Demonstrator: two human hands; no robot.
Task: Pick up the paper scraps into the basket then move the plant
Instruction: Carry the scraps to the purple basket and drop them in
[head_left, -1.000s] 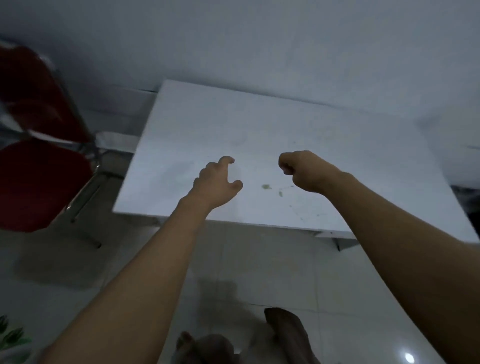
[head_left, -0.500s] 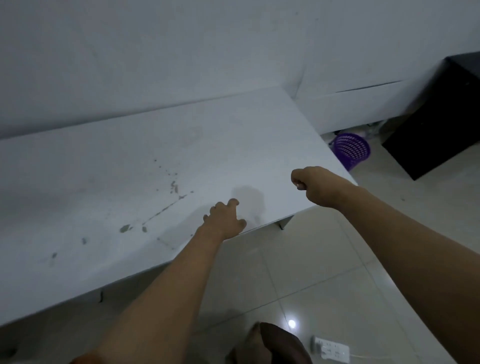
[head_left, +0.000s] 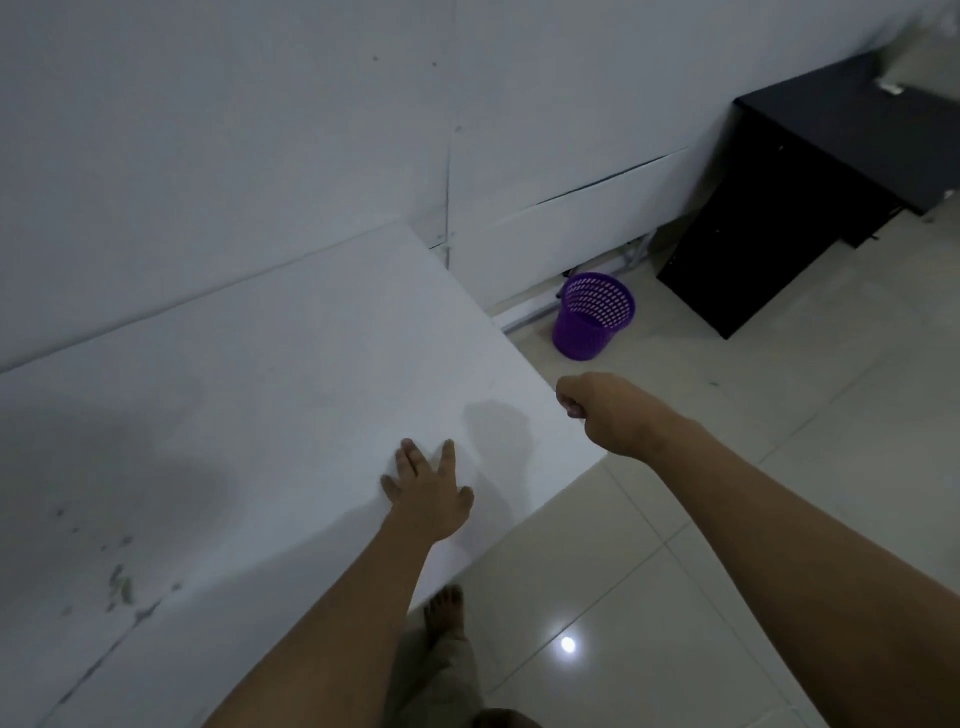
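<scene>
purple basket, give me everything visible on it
The purple basket is a small round bin, plastic by the look, with a lattice wall near the rim and a solid lower band. It stands upright on the tiled floor beside the wall, past the white table's far corner. Nothing touches it; its inside looks empty.

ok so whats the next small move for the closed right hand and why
Probably carry the right hand forward to above the purple basket and open it. It is a closed fist past the table corner, the basket stands on the floor beyond; whether it holds scraps is hidden.
</scene>
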